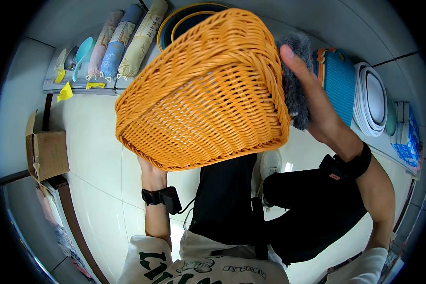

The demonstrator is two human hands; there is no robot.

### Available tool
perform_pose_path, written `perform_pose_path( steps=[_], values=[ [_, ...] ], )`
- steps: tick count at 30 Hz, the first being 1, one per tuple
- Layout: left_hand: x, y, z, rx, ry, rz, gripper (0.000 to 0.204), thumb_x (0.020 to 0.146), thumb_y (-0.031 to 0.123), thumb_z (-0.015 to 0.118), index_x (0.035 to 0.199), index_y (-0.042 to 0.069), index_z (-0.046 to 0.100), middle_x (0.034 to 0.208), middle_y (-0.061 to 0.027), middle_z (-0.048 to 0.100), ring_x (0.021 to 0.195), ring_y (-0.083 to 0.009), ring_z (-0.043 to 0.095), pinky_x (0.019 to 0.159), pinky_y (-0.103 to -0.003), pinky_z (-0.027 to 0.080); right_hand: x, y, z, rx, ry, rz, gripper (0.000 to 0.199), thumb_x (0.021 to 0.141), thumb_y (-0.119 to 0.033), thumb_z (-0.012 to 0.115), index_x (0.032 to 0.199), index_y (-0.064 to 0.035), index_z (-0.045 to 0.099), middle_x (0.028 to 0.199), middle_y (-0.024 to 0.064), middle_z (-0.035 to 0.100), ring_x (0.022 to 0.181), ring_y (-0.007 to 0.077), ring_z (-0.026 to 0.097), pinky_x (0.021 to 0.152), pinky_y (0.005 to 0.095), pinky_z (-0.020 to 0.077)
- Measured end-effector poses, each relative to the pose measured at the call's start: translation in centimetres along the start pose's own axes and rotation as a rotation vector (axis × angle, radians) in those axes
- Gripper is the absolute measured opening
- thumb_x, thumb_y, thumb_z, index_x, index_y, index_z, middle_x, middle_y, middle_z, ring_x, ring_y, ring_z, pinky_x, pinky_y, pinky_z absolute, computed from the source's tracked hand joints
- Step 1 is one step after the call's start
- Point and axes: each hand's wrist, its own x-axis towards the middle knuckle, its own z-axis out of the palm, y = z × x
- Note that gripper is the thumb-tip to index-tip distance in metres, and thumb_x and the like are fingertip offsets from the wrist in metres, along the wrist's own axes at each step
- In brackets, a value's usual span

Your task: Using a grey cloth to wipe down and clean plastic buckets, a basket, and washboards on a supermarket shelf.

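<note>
Orange wicker basket (203,104) tilted at centre, right-hand fingers (295,60) by grey fluffy item (292,90) at its right; patterned rolls (119,45) upper left

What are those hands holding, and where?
An orange basket: the right hand at its right end, a grey fluffy thing between; where the left hand holds is hidden.

Left grip (150,165) mostly behind basket (201,102)

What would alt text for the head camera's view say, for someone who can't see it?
A person's right hand holds a grey fluffy cloth at the side of an orange wicker basket; the left hand is hidden behind it. Beyond, patterned rolls lie on a shelf.
</note>
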Motion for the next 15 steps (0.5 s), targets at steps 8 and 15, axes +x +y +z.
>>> perform_pose_path(
  steps=[8,15],
  values=[
    [-3.9,0.7,0.1,0.581,-0.411,0.457,0.062,0.106,0.051,0.054,0.143,0.001,0.054,0.137,-0.0121,0.064,0.124,-0.0229,0.062,0.104,-0.037,0.052,3.2,1.6,-6.5,-0.375,0.336,-0.024,0.075,0.091,-0.063,0.067,0.121,0.0062,0.065,0.109,0.0148,0.068,0.099,0.0228,0.068,0.08,0.0358,0.056],
    [-7.5,-2.0,4.0,0.669,-0.412,0.551,0.07,0.104,0.055,0.054,0.137,-0.006,0.049,0.133,-0.0152,0.062,0.118,-0.0237,0.063,0.102,-0.04,0.053,4.5,2.5,-7.5,-0.465,0.437,-0.065,0.07,0.096,-0.061,0.062,0.116,0.0065,0.064,0.104,0.015,0.059,0.097,0.0225,0.06,0.086,0.0365,0.0511]
  ],
)
